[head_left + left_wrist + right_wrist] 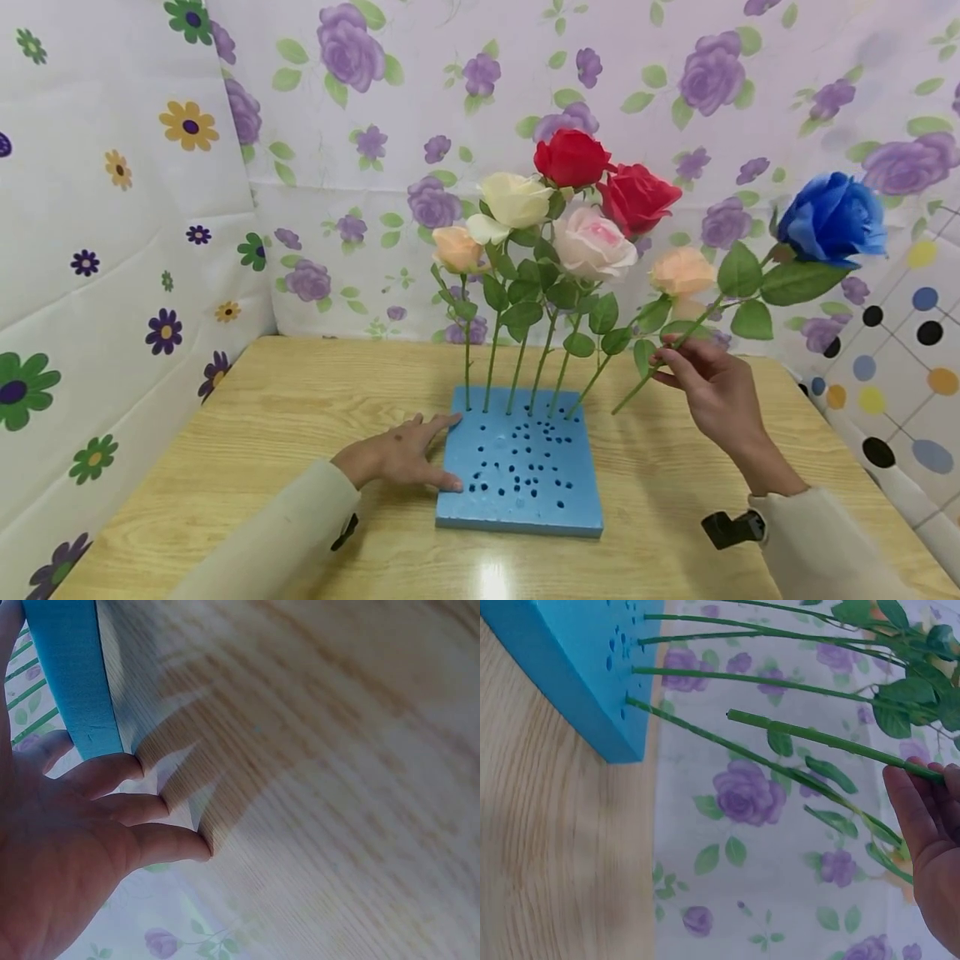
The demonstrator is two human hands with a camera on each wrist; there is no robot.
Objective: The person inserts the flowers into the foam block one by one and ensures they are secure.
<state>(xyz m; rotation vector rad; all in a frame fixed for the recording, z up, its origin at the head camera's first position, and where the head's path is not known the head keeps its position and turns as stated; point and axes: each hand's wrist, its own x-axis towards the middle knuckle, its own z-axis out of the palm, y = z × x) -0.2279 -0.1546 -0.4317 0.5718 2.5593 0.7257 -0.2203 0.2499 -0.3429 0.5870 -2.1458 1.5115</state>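
Observation:
My right hand [720,400] pinches the green stem [817,736] of a blue artificial rose [832,218]. The stem slants down to the left, its lower tip in the air beside a blue foam board [517,517] full of small holes. With spread fingers, my left hand [401,450] touches the board's left side; in the left wrist view its other fingertips rest on the table. Along the board's back edge stand several roses: a small peach rose [457,248], a cream rose [513,200], a pink rose [594,243], red roses [573,157] and a leaning peach rose [682,271].
The board lies on a light wooden table [300,400]. Behind it hangs a floral cloth [330,167], with a dotted covering [900,392] at the right. The leaning peach rose stands close to my right hand.

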